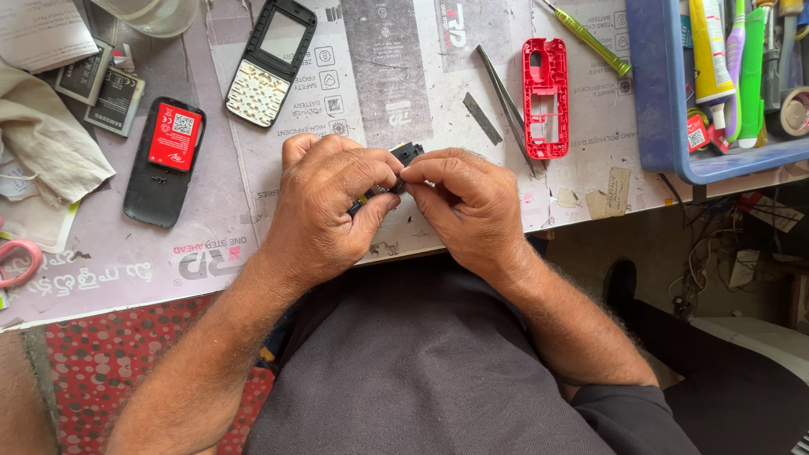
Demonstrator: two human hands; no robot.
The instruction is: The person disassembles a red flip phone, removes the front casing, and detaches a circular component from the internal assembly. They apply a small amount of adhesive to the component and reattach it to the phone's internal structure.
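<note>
Both hands are meeting at the near edge of the counter (126, 253), the left hand (324, 211) and the right hand (468, 206) each pinching a small black phone part (406, 152) between fingertips. A red phone frame (545, 97) and tweezers (503, 99) are lying just beyond, to the right.

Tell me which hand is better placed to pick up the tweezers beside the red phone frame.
The right hand, probably. The tweezers lie just beyond it on the table, next to the red phone frame. The left hand sits farther away, though both hands pinch the small black part.
</note>
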